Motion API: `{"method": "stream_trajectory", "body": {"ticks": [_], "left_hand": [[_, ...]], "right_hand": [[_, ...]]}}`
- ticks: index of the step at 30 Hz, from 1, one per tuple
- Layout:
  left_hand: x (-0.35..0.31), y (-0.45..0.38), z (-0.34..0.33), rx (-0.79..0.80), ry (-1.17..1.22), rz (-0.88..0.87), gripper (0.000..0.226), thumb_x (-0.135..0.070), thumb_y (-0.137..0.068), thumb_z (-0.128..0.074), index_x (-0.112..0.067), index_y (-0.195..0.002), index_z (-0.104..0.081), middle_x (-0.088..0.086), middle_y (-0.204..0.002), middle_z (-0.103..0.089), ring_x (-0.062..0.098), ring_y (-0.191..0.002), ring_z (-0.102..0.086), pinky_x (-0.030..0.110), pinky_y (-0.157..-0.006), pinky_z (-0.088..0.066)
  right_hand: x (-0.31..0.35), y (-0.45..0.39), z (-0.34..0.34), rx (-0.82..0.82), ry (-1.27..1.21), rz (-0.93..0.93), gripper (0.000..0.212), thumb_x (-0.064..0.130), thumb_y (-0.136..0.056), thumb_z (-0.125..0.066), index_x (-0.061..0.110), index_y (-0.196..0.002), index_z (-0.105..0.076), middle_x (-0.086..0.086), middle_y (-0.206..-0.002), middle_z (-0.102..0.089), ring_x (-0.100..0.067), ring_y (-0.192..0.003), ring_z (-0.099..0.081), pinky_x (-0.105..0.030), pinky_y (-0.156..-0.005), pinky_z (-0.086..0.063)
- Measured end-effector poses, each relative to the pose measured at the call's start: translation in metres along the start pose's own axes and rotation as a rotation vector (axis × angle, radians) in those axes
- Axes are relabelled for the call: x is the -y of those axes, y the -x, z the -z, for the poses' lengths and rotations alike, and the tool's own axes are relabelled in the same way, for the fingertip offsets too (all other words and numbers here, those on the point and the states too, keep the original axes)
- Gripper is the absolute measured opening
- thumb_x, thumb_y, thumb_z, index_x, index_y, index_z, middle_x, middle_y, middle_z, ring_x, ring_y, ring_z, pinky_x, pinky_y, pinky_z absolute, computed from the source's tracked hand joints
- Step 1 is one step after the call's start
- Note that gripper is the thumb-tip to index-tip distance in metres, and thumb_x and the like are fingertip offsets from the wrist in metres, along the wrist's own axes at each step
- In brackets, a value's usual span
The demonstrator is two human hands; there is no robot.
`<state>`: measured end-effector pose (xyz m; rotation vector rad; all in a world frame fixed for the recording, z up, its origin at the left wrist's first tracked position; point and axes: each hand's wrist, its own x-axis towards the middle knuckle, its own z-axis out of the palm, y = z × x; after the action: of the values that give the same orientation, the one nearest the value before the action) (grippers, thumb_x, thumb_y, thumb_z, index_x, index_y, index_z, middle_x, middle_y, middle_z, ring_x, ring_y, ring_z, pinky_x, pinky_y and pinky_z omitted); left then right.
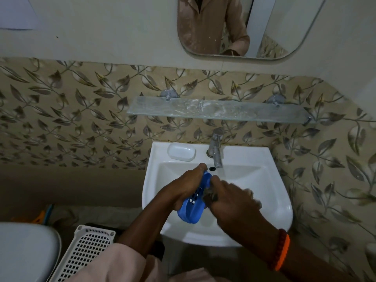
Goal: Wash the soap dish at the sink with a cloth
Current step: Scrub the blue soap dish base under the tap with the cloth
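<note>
— While the left hand [188,185] grips the blue soap dish [193,202] over the white sink [270,192], what's the right hand [234,200] doing?
— Fingers curled round a dark cloth [209,195] (blurred); pressed against the dish's slotted face.

Home bathroom. White wall-hung sink [270,192] at 6 o'clock w/ chrome tap [216,148], glass shelf [219,109] & mirror [240,27] at 12, leaf-pattern tiles [71,110] at 9, toilet lid [26,249] at 7.

Over the white sink [270,202], left hand [183,185] holds the blue soap dish [194,206]; right hand [232,197] presses a dark cloth [209,195] (blurred) against it.
</note>
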<state>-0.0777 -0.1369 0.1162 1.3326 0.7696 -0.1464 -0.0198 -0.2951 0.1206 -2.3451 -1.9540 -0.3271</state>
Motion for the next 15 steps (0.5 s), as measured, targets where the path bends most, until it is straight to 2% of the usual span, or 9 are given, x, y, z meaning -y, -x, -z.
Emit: {"method": "stream_trajectory", "body": {"ticks": [2, 4, 7, 9, 11, 13, 15], "left_hand": [[0.002, 0.000, -0.001, -0.041, -0.019, 0.016, 0.043, -0.052, -0.097, -0.041, -0.015, -0.090, -0.062, 0.004, -0.068, -0.066, 0.021, -0.068, -0.063, 0.033, -0.067, -0.051], [0.005, 0.001, -0.002, -0.055, -0.025, 0.022, 0.043, -0.053, -0.097, -0.041, -0.016, -0.088, -0.062, 0.003, -0.065, -0.067, 0.021, -0.067, -0.062, 0.034, -0.070, -0.050], [0.006, 0.002, -0.002, 0.038, 0.043, 0.040, 0.049, -0.053, -0.097, -0.040, -0.008, -0.099, -0.061, 0.012, -0.068, -0.070, 0.026, -0.062, -0.066, 0.034, -0.063, -0.056], [0.006, 0.003, -0.002, 0.080, 0.100, 0.052, 0.055, -0.053, -0.098, -0.039, -0.003, -0.106, -0.060, 0.019, -0.072, -0.070, 0.029, -0.058, -0.067, 0.034, -0.057, -0.058], [0.005, 0.001, -0.002, 0.032, 0.093, 0.024, 0.050, -0.052, -0.097, -0.041, -0.006, -0.098, -0.061, 0.014, -0.064, -0.070, 0.025, -0.053, -0.068, 0.031, -0.052, -0.057], [0.006, 0.001, -0.004, -0.031, 0.091, 0.016, 0.045, -0.052, -0.095, -0.043, -0.012, -0.088, -0.061, 0.005, -0.056, -0.069, 0.017, -0.048, -0.066, 0.026, -0.051, -0.054], [0.010, -0.001, -0.005, -0.089, 0.074, 0.018, 0.044, -0.051, -0.095, -0.043, -0.015, -0.084, -0.064, -0.001, -0.054, -0.069, 0.013, -0.047, -0.065, 0.025, -0.056, -0.050]], "right_hand": [[0.011, 0.011, -0.006, 0.059, -0.152, 0.037, 0.020, 0.001, -0.080, -0.062, 0.013, -0.094, -0.070, -0.011, -0.097, -0.061, -0.020, -0.066, -0.055, -0.033, -0.054, -0.049], [0.010, 0.009, -0.003, 0.173, -0.232, -0.025, 0.023, 0.014, -0.081, -0.071, 0.018, -0.103, -0.065, -0.005, -0.099, -0.059, -0.019, -0.071, -0.059, -0.034, -0.058, -0.052], [-0.007, -0.006, 0.007, 0.174, -0.145, -0.155, 0.020, 0.018, -0.093, -0.057, 0.017, -0.113, -0.057, -0.004, -0.105, -0.050, -0.021, -0.083, -0.056, -0.038, -0.069, -0.052], [-0.010, -0.014, 0.015, 0.135, -0.038, -0.177, 0.022, 0.016, -0.087, -0.065, 0.018, -0.108, -0.065, -0.005, -0.104, -0.051, -0.020, -0.081, -0.056, -0.031, -0.063, -0.043], [-0.004, -0.013, 0.016, 0.142, -0.035, -0.200, 0.025, 0.015, -0.082, -0.068, 0.014, -0.107, -0.065, -0.008, -0.108, -0.052, -0.020, -0.078, -0.057, -0.029, -0.061, -0.039], [0.005, -0.005, 0.010, 0.169, -0.171, -0.194, 0.025, 0.009, -0.088, -0.055, 0.012, -0.112, -0.061, -0.008, -0.114, -0.048, -0.022, -0.080, -0.057, -0.034, -0.068, -0.051], [0.016, 0.005, 0.003, 0.192, -0.389, -0.193, 0.026, 0.007, -0.088, -0.053, 0.015, -0.110, -0.064, -0.005, -0.114, -0.052, -0.020, -0.079, -0.061, -0.035, -0.072, -0.056]]}}
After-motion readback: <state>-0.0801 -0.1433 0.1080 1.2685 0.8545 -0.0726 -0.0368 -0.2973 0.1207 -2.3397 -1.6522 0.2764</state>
